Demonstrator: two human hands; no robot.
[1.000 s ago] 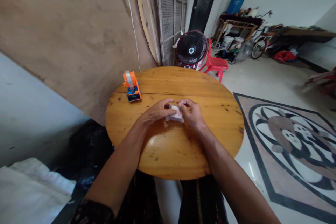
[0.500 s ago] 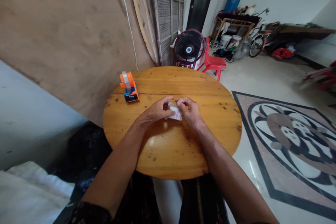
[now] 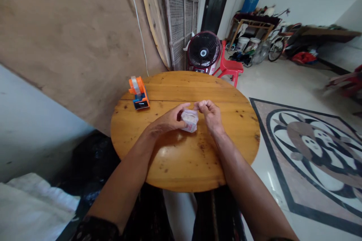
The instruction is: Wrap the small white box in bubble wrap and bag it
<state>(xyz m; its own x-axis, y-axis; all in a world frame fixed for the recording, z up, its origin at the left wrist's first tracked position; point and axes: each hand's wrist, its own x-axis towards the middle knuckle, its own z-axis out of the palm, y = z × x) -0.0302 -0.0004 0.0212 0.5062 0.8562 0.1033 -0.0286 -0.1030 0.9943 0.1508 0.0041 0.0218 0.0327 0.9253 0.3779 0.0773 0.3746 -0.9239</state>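
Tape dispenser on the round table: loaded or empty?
Loaded. A band of clear tape wraps the orange wheel of the tape dispenser; how much tape is left, I cannot tell.

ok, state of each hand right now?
Left hand: holding the small white packet.
Right hand: fingertips pinched closed beside it; contents can't be told.

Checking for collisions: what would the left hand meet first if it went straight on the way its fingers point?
Likely the right hand, its pinched fingers just beyond; the small packet sits within the left hand's grasp. How the hands' heights compare is hard to tell.
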